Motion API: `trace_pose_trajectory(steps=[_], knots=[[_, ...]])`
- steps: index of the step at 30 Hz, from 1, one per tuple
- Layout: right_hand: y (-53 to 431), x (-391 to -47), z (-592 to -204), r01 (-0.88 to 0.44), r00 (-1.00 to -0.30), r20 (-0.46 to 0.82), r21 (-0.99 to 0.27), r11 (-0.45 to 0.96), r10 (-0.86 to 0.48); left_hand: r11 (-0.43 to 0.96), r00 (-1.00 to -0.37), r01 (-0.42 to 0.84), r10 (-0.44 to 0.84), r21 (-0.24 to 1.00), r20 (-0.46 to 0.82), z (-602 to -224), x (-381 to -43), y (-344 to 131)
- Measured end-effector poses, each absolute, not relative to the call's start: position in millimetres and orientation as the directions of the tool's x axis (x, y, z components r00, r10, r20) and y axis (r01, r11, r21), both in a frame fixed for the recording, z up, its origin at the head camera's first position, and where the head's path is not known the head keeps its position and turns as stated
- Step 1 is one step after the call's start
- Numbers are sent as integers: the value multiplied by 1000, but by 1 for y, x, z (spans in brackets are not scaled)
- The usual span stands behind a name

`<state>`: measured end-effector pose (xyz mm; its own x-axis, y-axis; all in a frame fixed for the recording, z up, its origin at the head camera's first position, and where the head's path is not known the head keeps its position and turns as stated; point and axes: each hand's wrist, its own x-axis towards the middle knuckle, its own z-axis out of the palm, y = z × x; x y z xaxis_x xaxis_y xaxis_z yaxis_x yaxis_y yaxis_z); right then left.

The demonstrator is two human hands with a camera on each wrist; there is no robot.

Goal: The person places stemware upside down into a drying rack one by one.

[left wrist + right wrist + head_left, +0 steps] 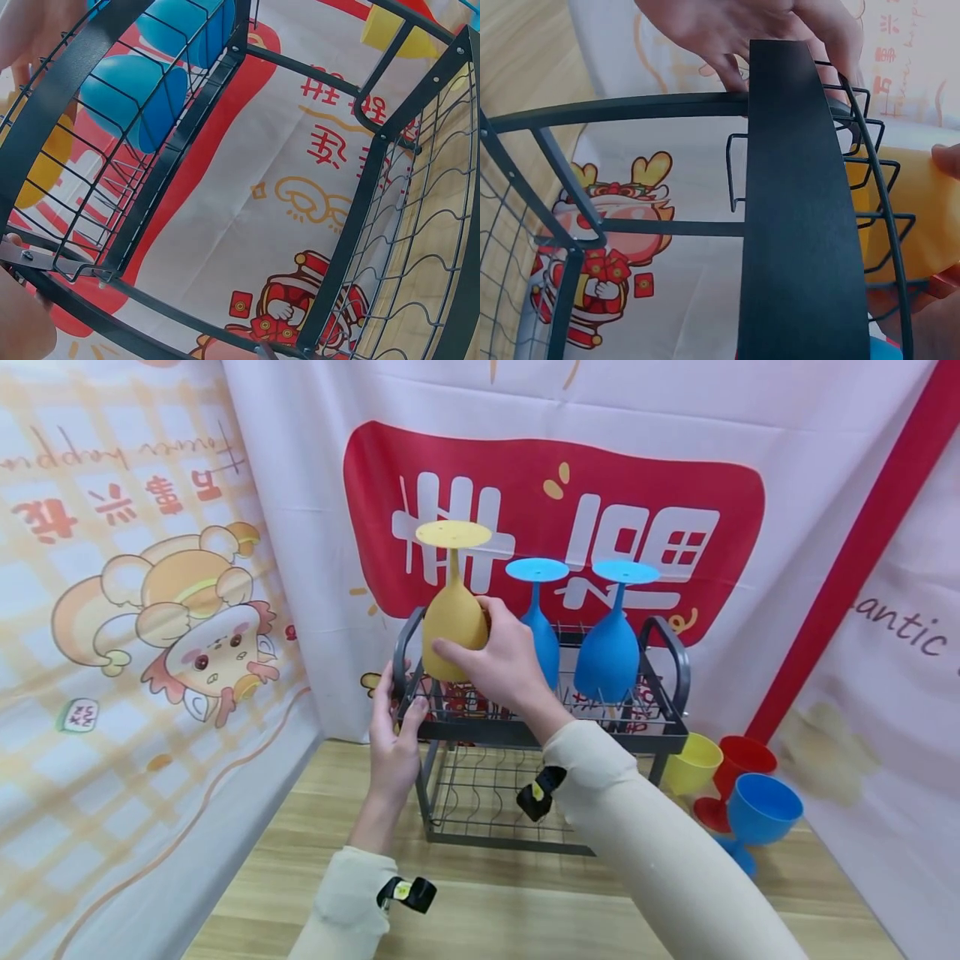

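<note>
My right hand (504, 653) grips a yellow goblet (454, 622) by its bowl, thumb in front, at the left end of a dark two-tier rack (540, 731). The goblet is upside down, its foot on top. In the right wrist view its bowl (915, 214) shows behind the wire edge; whether it bears on the wires I cannot tell. My left hand (396, 735) holds the rack's front left corner, thumb in front and fingers at the outer side. Two blue goblets, one near the middle (546, 647) and one farther right (609, 656), stand upside down on the upper tier.
Right of the rack, a yellow goblet (692, 764), a red goblet (742, 764) and a blue goblet (763, 810) stand upright on the wooden tabletop (480, 910). The lower tier (487, 793) has wavy wires. Printed cloth (600, 410) hangs behind and at both sides.
</note>
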<state>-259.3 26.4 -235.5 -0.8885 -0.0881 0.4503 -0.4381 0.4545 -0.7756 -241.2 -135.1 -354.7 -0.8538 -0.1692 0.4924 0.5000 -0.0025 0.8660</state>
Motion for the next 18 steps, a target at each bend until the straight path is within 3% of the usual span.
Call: trace_pose_trajectory(steps=[18], knots=[[16,-277,-246,-249,-963,256,-737,628,-82,-14,-840,527,-162,850,518,-355,-241,-136]])
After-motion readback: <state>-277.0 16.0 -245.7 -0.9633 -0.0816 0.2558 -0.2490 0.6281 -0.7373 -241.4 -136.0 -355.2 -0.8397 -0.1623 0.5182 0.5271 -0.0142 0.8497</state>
